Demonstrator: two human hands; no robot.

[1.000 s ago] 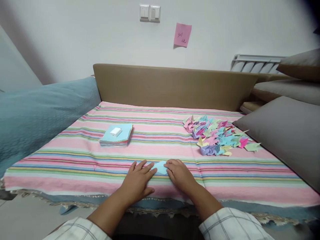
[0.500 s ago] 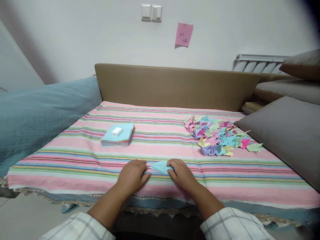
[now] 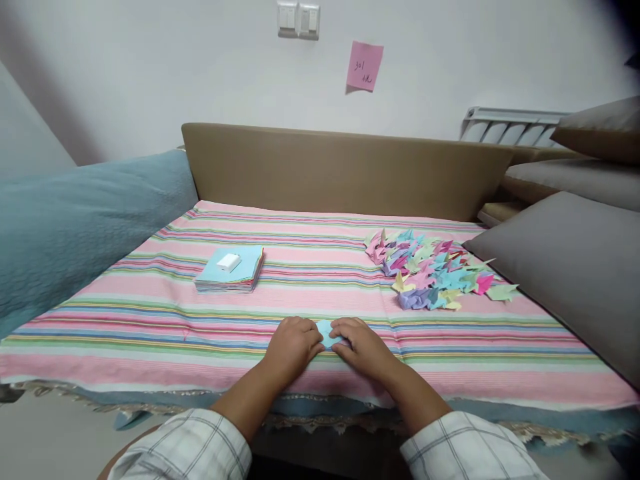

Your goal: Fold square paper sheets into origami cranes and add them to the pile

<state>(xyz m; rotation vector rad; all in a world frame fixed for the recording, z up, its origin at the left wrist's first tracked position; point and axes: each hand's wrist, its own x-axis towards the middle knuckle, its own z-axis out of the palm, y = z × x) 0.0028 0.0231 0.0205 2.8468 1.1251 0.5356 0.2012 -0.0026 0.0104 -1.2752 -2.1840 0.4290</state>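
Note:
A small folded light-blue paper lies on the striped cloth near its front edge. My left hand and my right hand sit on either side of it, fingers curled and pressed onto the paper, so most of it is hidden. Further back on the left rests a stack of coloured paper squares with a small white block on top. At the back right lies a heap of several folded paper cranes in mixed colours.
A blue blanket rises at the left. Grey cushions flank the right side. A tan headboard closes the back. A pink sticky note and light switches are on the wall. The fringed cloth edge hangs below my wrists.
My left hand went from lying flat with spread fingers to curled, and both hands have closed in together over the blue paper, covering more of it.

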